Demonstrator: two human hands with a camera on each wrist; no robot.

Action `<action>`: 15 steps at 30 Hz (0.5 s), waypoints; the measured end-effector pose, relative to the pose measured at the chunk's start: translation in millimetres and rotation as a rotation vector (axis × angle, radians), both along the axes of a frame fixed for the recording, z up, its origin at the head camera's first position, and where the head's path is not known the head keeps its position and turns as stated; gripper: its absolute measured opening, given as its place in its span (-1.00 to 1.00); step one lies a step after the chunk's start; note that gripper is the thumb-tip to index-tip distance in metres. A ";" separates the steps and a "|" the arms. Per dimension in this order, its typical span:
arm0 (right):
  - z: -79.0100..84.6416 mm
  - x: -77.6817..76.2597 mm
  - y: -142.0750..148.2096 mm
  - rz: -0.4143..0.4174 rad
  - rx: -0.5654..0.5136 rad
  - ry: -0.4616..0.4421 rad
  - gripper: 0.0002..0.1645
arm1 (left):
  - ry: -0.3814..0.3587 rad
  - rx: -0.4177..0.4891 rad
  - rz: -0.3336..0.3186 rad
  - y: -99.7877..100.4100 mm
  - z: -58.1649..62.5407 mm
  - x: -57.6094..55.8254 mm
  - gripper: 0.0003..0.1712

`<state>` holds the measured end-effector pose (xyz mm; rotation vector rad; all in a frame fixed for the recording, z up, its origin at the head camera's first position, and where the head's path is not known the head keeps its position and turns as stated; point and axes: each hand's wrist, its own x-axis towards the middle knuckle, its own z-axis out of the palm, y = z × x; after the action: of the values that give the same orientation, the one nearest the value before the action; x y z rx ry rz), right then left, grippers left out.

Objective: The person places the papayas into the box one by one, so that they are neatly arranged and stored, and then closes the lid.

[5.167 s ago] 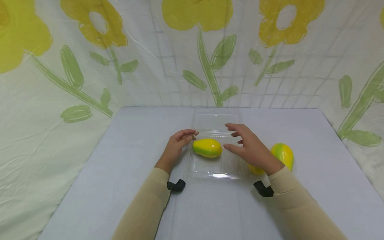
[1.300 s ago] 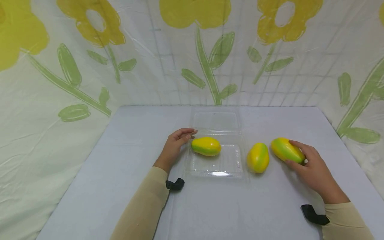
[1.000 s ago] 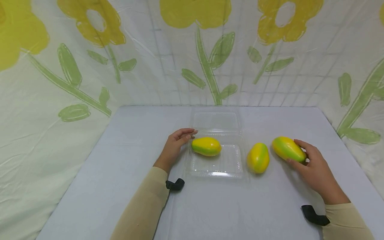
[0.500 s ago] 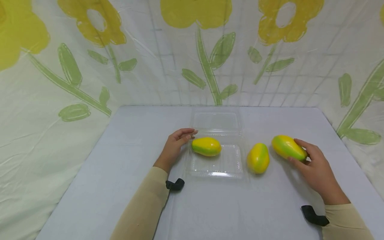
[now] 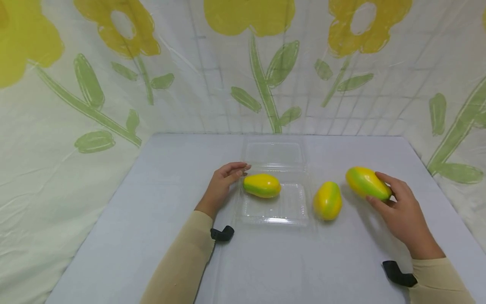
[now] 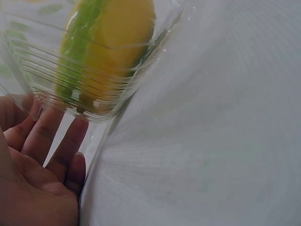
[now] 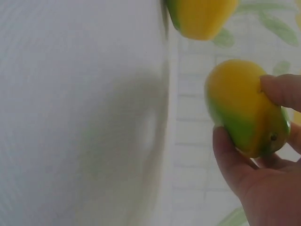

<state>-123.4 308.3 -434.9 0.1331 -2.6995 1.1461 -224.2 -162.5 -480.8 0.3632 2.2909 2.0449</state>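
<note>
At the right in the head view, my right hand (image 5: 402,211) grips a yellow papaya (image 5: 367,183) with green streaks by its near end, thumb on one side and fingers on the other. That papaya (image 7: 244,108) is held off the table, its shadow falling below. A second papaya (image 5: 328,201) lies on the table to its left. My left hand (image 5: 222,183) pinches the left rim of a clear plastic clamshell box (image 5: 273,220), thumb and fingers at the edge in the left wrist view. A third papaya (image 5: 262,185) lies crosswise inside the box, toward the back.
The box's lid (image 5: 273,152) is folded back flat behind its base. A white cloth covers the table (image 5: 159,236). Behind the table and along both sides hangs a curtain (image 5: 182,84) with yellow flowers.
My right hand has gone from above the box to the rightmost papaya, gripped it and raised it slightly off the table. My left hand stays at the box.
</note>
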 end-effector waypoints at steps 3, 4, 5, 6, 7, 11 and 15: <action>5.3 -1.0 -1.8 0.001 -0.011 0.006 -0.18 | -0.002 -0.002 0.002 -0.1 0.7 -0.5 -0.67; 7.2 -1.5 -2.6 0.001 -0.013 0.008 -0.18 | -0.005 -0.004 0.003 -0.3 0.5 -0.8 -0.67; 9.1 -1.9 -3.4 0.002 -0.014 0.009 -0.18 | -0.007 -0.005 0.003 -0.4 0.4 -0.8 -0.67; 10.9 -2.3 -4.1 0.001 -0.016 0.011 -0.18 | -0.008 -0.004 0.002 -0.6 0.1 -0.9 -0.67; 12.4 -2.9 -4.7 0.002 -0.018 0.012 -0.18 | -0.012 -0.003 0.003 -0.5 -0.1 -0.9 -0.67; 16.9 -5.3 -6.5 0.007 -0.027 0.021 -0.19 | -0.023 0.005 0.004 -0.5 -0.4 -1.0 -0.67; 21.5 -8.4 -8.6 0.015 -0.032 0.036 -0.19 | -0.025 0.012 -0.001 -0.9 -0.6 -1.1 -0.67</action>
<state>-131.8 299.7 -413.4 0.1671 -2.6521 1.1784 -225.3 -163.4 -481.4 0.3377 2.2650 2.0512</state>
